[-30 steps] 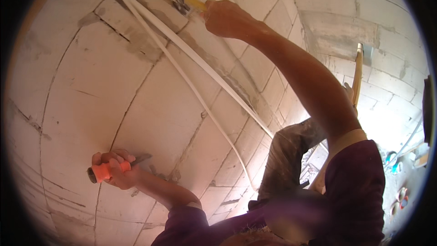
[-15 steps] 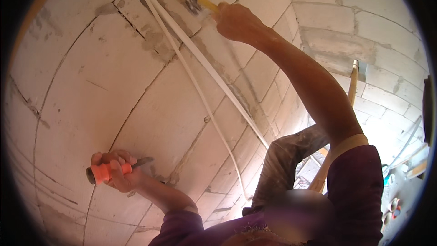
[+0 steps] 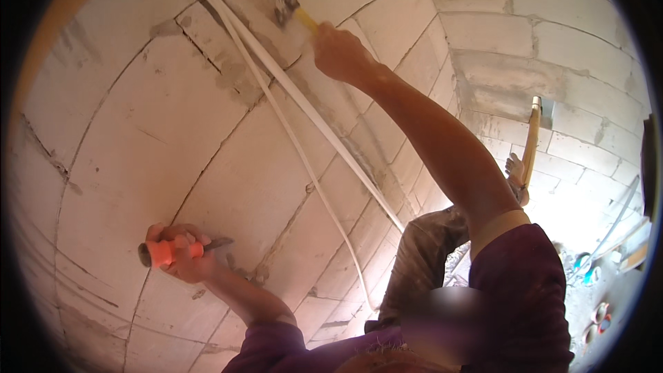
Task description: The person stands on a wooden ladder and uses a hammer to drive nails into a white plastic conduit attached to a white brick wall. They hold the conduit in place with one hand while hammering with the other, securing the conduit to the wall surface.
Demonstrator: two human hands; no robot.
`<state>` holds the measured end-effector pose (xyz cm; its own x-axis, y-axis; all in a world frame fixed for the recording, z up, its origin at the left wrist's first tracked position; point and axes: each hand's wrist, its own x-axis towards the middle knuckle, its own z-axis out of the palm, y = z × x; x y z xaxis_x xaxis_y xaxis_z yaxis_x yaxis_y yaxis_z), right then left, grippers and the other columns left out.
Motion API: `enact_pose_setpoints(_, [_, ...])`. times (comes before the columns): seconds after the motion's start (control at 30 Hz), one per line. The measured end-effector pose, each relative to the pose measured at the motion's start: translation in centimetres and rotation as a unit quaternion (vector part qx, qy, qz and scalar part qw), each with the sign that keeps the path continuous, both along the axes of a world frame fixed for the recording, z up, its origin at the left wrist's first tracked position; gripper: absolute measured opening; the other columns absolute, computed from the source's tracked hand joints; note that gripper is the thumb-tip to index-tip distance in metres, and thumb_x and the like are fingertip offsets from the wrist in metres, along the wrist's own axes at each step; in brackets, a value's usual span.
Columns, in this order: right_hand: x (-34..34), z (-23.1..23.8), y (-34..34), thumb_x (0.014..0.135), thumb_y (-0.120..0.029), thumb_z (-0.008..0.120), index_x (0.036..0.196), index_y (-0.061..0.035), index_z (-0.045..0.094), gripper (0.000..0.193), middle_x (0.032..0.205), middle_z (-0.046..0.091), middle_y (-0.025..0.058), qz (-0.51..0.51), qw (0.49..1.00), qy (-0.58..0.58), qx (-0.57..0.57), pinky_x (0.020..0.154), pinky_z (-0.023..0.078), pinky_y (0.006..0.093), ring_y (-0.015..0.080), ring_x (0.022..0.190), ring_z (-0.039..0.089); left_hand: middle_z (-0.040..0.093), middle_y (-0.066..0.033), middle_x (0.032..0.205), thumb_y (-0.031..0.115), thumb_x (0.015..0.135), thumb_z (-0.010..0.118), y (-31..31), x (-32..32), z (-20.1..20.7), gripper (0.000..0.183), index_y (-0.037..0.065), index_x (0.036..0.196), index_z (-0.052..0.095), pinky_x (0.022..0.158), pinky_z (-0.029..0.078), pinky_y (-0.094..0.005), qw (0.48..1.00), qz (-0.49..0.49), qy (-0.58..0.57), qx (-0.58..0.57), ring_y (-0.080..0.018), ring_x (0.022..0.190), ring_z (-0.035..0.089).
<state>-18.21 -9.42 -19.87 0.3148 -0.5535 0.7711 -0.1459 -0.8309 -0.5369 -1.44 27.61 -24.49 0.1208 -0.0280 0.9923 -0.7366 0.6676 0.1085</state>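
Note:
On the left, my left hand [image 3: 181, 252] is wrapped round the orange grip of a chisel [image 3: 162, 254]. Its dark butt end points left. The dark shank comes out on the other side of my fingers, close to a gouged patch in the block wall [image 3: 228, 159]; whether its tip touches the wall I cannot tell. Higher up, my right hand [image 3: 340, 52] grips the yellow handle of a hammer [image 3: 285, 3], raised well away from the chisel. The hammer's metal head is blurred by motion.
Two pale conduits [image 3: 304, 114] run diagonally along the wall between my hands. A bent leg in dusty trousers [image 3: 418, 252] and a bare foot [image 3: 513, 166] show beside a wooden pole [image 3: 532, 138]. Several containers [image 3: 599, 314] stand on the floor far below right.
My right hand and the hammer have shifted left and a little down. My left hand keeps its hold on the chisel. The bare foot beside the pole now shows past my arm.

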Motion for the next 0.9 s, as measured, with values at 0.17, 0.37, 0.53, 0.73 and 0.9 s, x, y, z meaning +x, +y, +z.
enact_pose_setpoints(0.17, [-5.1,-4.9,-0.2,0.102,-0.028,0.050,0.103,0.0032,0.056,0.032,0.087,0.068,0.0270,-0.034,0.999,-0.003,0.002,0.072,0.052,0.0534,0.0455,0.082,0.067,0.048,-0.0036,0.067,0.001,0.085,0.060,-0.8,0.1,-0.3,0.036,-0.004,0.121,0.053,0.042,0.042,-0.0249,0.995,-0.036,0.021,0.095,-0.0101,0.050,0.042])
enact_pose_setpoints(0.37, [-17.1,-10.3,0.4,0.104,-0.044,0.048,0.095,0.0014,0.061,0.048,0.075,0.062,0.0168,-0.049,0.976,-0.087,0.193,0.066,0.050,0.0443,0.0317,0.070,0.063,0.051,-0.0030,0.067,0.001,0.088,0.063,-3.0,-1.6,0.7,0.032,-0.003,0.119,0.056,0.042,0.042,-0.0250,0.972,-0.093,0.072,0.203,-0.0090,0.049,0.044])
enact_pose_setpoints(0.53, [-23.8,-19.1,3.9,0.103,-0.048,0.046,0.092,-0.0029,0.060,0.049,0.058,0.049,0.0041,-0.041,0.909,-0.069,0.409,0.042,0.038,0.0362,0.0158,0.044,0.047,0.057,-0.0021,0.066,-0.003,0.085,0.067,-8.2,-4.1,1.6,0.025,0.000,0.109,0.061,0.045,0.045,-0.0244,0.953,-0.034,0.050,0.296,-0.0081,0.050,0.051])
enact_pose_setpoints(0.73, [-23.0,-23.0,12.8,0.102,-0.035,0.055,0.088,-0.0025,0.062,0.036,0.062,0.052,0.0059,0.069,0.870,-0.121,0.474,0.052,0.039,0.0324,0.0132,0.055,0.046,0.058,-0.0028,0.068,-0.002,0.086,0.069,-15.6,-13.1,-7.4,0.013,0.003,0.095,0.060,0.044,0.045,-0.0257,0.874,-0.184,0.211,0.397,-0.0114,0.051,0.057])
enact_pose_setpoints(0.9, [-22.2,-24.6,16.6,0.097,-0.031,0.061,0.093,0.0038,0.062,0.035,0.069,0.059,0.0183,0.063,0.888,-0.055,0.453,0.061,0.044,0.0406,0.0265,0.063,0.058,0.060,-0.0077,0.078,0.012,0.090,0.073,-17.7,-17.5,-16.7,0.017,0.003,0.096,0.061,0.048,0.050,-0.0326,0.735,-0.414,0.291,0.452,-0.0185,0.060,0.057])
